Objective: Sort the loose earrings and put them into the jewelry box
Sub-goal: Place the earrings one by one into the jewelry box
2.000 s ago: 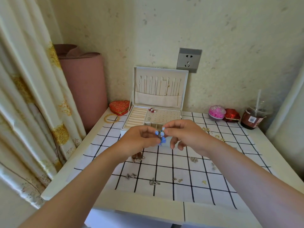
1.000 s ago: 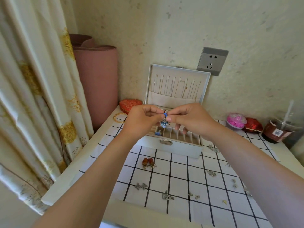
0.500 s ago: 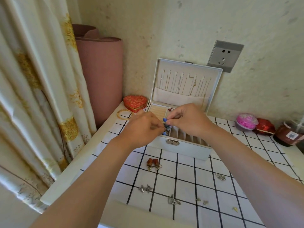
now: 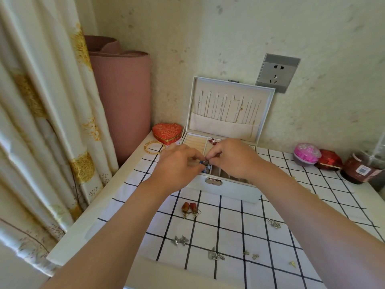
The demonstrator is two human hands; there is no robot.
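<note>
A blue earring (image 4: 206,168) was pinched between both hands over the open box (image 4: 227,189).

The earring was gripped by the curled thumb and fingertips of the left hand (image 4: 177,166) and the right hand (image 4: 231,157), which met just above the box's near left compartments. How much of the earring rested inside could not be told. Red studs (image 4: 212,140) were seen in the far tray, under the upright lid (image 4: 229,107). On the checked cloth (image 4: 229,228) near the box, a red pair (image 4: 189,207) was laid, with silver earrings (image 4: 180,240) and small gold ones (image 4: 251,255) scattered nearer. A heart case (image 4: 166,132) and a bangle (image 4: 154,146) were placed left of the box. A pink case (image 4: 307,153) and a cup (image 4: 362,170) were set far right.
</note>
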